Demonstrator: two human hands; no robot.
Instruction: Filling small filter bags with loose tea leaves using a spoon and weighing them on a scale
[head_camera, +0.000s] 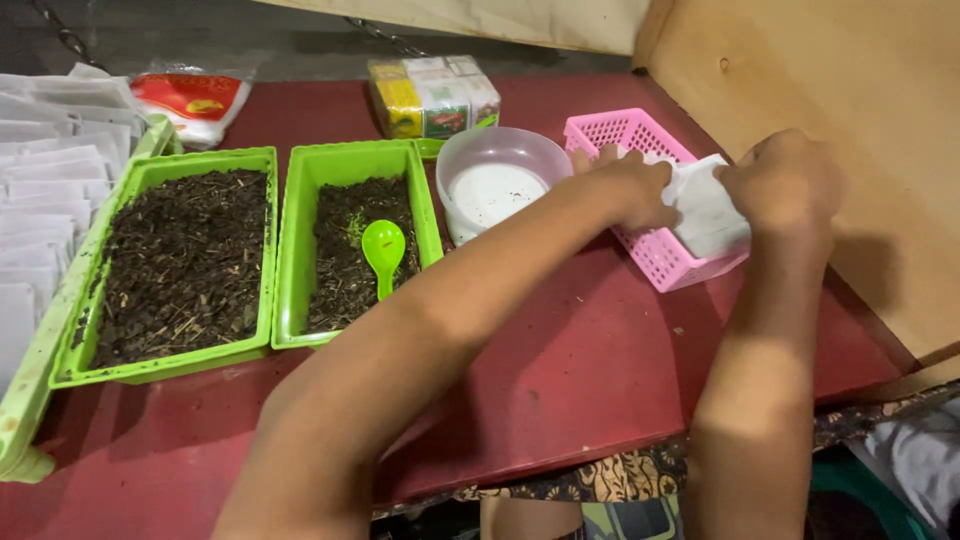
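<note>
Both forearms reach over the red table (560, 390); left hand (630, 190) and right hand (785, 185) pinch a white paper pouch (708, 212) above the pink basket (640, 135). Two green trays (285, 250) hold dark dried leaves, one with a green spoon (383, 250); a white bowl (492, 185) stands alongside.

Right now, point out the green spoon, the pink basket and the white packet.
green spoon (383, 244), head view, on its bowl.
pink basket (612, 132), head view, on its far rim.
white packet (708, 215), head view, on its middle.
</note>
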